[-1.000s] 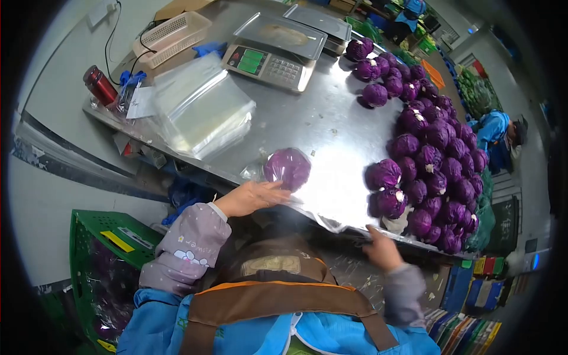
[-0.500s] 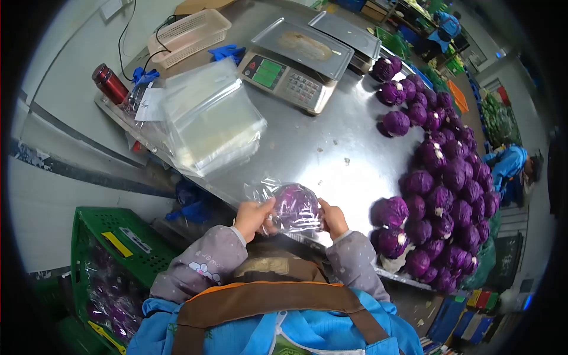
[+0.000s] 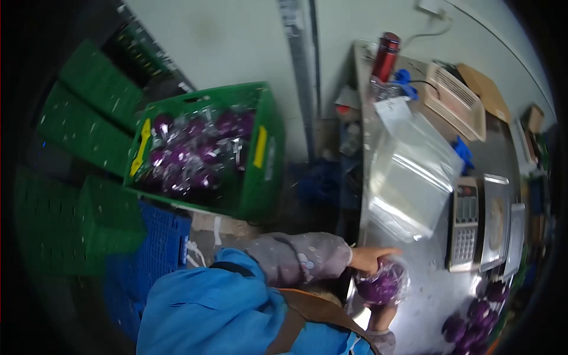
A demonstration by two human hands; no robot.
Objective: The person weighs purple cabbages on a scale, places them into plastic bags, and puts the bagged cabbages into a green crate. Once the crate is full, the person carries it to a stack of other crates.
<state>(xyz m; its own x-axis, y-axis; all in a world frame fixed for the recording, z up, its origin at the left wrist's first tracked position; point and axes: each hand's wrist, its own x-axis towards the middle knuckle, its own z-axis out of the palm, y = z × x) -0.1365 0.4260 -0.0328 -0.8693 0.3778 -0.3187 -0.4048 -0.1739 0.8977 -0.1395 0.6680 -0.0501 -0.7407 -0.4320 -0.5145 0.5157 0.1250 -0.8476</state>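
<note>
A purple cabbage in a clear plastic bag (image 3: pixel 378 288) is held at the near edge of the metal table. My left hand (image 3: pixel 373 259) is closed on its upper side in view, the index finger stretched along the plastic. From the opposite side my right hand (image 3: pixel 383 317) grips the same cabbage, its fingers partly hidden beneath it. Close by on the table lies a stack of clear plastic bags (image 3: pixel 408 177). Several unwrapped purple cabbages (image 3: pixel 473 322) sit at the lower right.
A green crate (image 3: pixel 275 154) of bagged cabbages stands at my left, beside a blue crate (image 3: pixel 163 236) and other green crates (image 3: pixel 89 130). On the table are a weighing scale (image 3: pixel 465 225), a cream basket (image 3: pixel 452 103), a red flask (image 3: pixel 386 57) and blue gloves (image 3: pixel 463 154).
My view has swung left, bringing the green crate to the upper middle and shifting the table right. Both hands still hold the bagged cabbage.
</note>
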